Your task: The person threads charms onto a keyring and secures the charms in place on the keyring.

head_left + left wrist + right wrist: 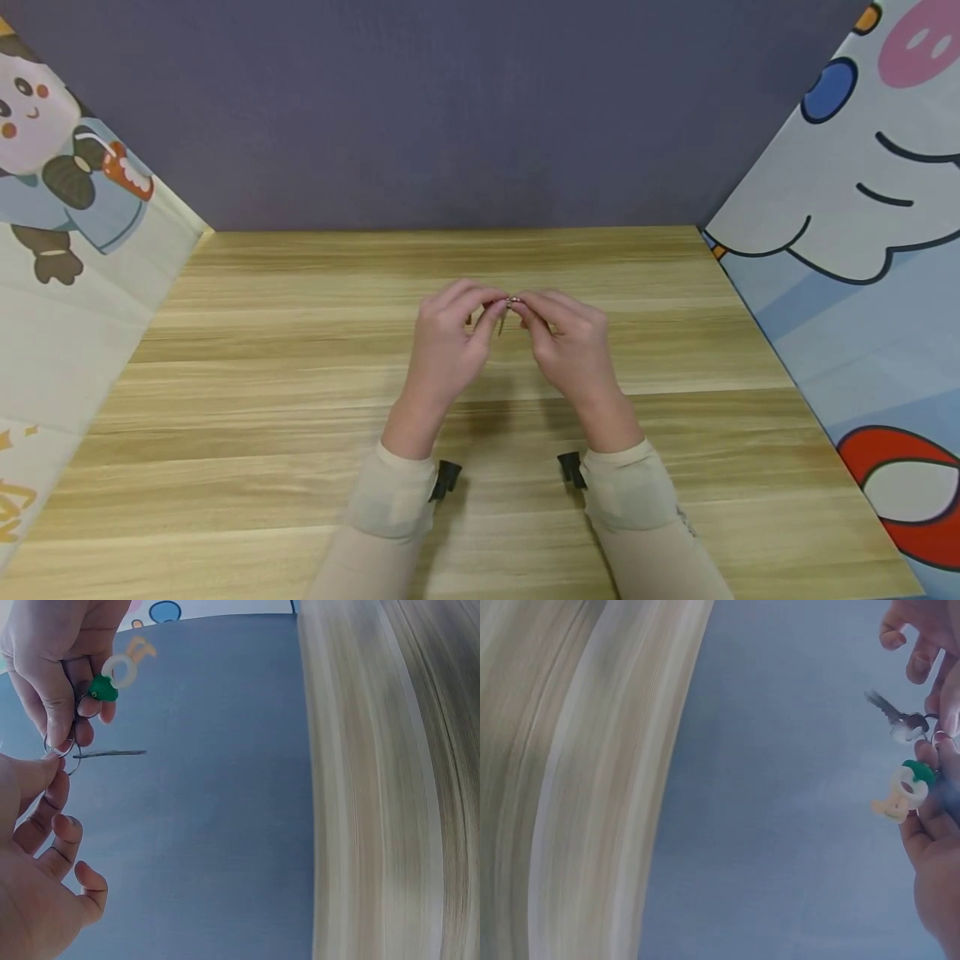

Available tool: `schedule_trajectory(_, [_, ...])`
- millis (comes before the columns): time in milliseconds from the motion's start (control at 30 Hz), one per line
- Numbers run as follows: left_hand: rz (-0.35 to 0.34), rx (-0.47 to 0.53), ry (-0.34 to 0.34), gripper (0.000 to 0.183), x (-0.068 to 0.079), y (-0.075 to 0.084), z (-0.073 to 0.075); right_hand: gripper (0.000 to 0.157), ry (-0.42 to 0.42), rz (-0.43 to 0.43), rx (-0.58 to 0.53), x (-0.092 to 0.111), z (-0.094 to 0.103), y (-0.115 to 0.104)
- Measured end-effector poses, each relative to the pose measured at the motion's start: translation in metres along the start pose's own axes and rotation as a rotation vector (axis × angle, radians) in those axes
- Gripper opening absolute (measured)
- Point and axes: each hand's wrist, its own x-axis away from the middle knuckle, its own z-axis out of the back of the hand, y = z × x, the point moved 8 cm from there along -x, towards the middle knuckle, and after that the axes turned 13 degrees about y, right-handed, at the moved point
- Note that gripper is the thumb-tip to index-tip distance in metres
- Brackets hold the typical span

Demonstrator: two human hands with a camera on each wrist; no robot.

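Over the middle of the table, my left hand [448,340] and right hand [576,340] meet at the fingertips. Between them is a thin metal key ring [78,759], pinched by thumb and fingers from both sides. A key [886,709] hangs on the ring; it appears edge-on in the left wrist view and points down in the head view. Beside the right fingers dangles a small charm [910,787] with green, white and pale orange parts. The other left fingers curl loosely below the pinch. Fingers hide part of the ring.
The wood-grain table [262,400] spreads under both hands. A dark blue-grey panel [450,117] rises behind it. Cartoon-printed panels stand at the left [90,267] and right [825,292]. Small black devices [447,479] are strapped at both wrists.
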Motion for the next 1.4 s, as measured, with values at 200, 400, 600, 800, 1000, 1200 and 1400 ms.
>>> schedule_trajectory(200, [0.003, -0.019, 0.004, 0.009, 0.0, 0.0, 0.0, 0.009, 0.002, 0.019, -0.005, -0.001, 0.001, -0.001])
schedule_trajectory(400, [0.02, -0.028, 0.035, 0.01, 0.0, 0.0, 0.001, 0.007, 0.02, -0.012, -0.039, -0.002, 0.002, -0.001])
schedule_trajectory(600, [0.042, -0.033, 0.072, 0.007, 0.001, -0.001, 0.002, 0.009, 0.036, -0.079, -0.091, -0.001, 0.002, 0.002])
schedule_trajectory(800, [0.098, 0.092, 0.099, 0.006, 0.001, -0.006, 0.003, 0.009, 0.058, -0.157, -0.192, 0.002, 0.001, 0.006])
schedule_trajectory(1000, [0.227, 0.233, 0.1, 0.006, 0.004, -0.013, 0.001, 0.008, 0.075, -0.265, -0.3, 0.005, -0.001, 0.012])
schedule_trajectory(1200, [0.338, 0.294, 0.086, 0.006, 0.007, -0.018, -0.001, 0.009, 0.097, -0.411, -0.38, 0.011, -0.002, 0.017])
schedule_trajectory(1400, [0.43, 0.337, 0.101, 0.005, 0.01, -0.023, -0.002, 0.01, 0.118, -0.512, -0.437, 0.014, -0.004, 0.019])
